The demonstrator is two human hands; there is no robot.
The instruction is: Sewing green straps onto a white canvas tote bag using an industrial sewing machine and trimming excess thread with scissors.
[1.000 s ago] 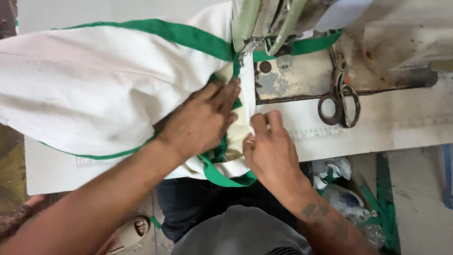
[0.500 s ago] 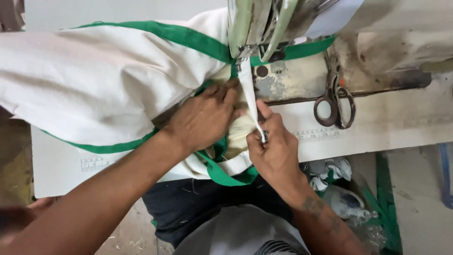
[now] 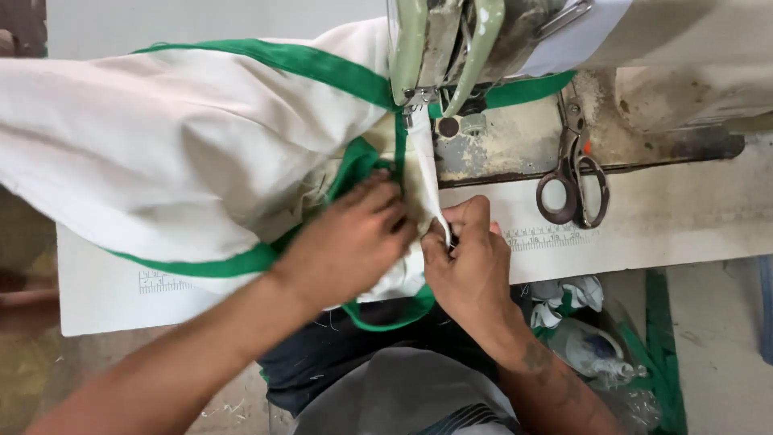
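Observation:
A large white cloth bag [image 3: 161,153] with green binding tape [image 3: 298,60] lies across the sewing table, bunched under the head of a pale green sewing machine [image 3: 451,40]. My left hand [image 3: 350,242] lies flat on the folded cloth just in front of the needle, pressing it down. My right hand [image 3: 467,254] pinches a narrow white strip [image 3: 424,165] that runs from the presser foot toward me. A loop of green tape [image 3: 386,314] hangs off the table's front edge below both hands.
Dark metal scissors [image 3: 572,181] lie on the worn machine bed to the right. The white table [image 3: 684,217] has a ruler strip along its front. Cloth scraps and a plastic bag [image 3: 588,338] sit on the floor at right.
The camera has come nearer. My left hand slid toward me a little on the cloth, and my right hand moved up to grip the white strip closer to the needle.

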